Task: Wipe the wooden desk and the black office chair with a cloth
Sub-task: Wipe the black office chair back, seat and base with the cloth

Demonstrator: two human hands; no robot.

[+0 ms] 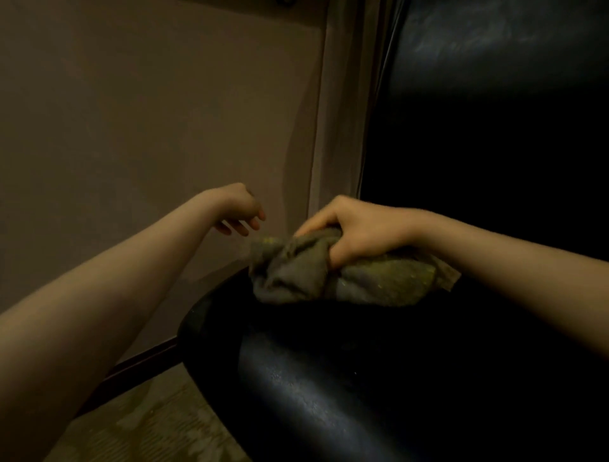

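Crumpled olive cloth [333, 273] lay bunched on the black office chair [329, 379] seat's far edge, grasped by right hand [362, 231]. Left hand [239, 211] hung released, fingers loosely curled, before the wall [148, 115]. Chair back lost in shadow.

The black office chair [296, 379] runs off the right, bottom and top edges, and its middle is lost in darkness. The grip of the right hand [365, 231] buries its fingertips in the folds of the cloth [290, 270], whose underside is hidden against the chair. The left hand [239, 207] is slightly blurred, its palm unseen. Both forearms are cut off by the picture's edges. A small dark object [285, 2] at the top edge is too cropped to identify.
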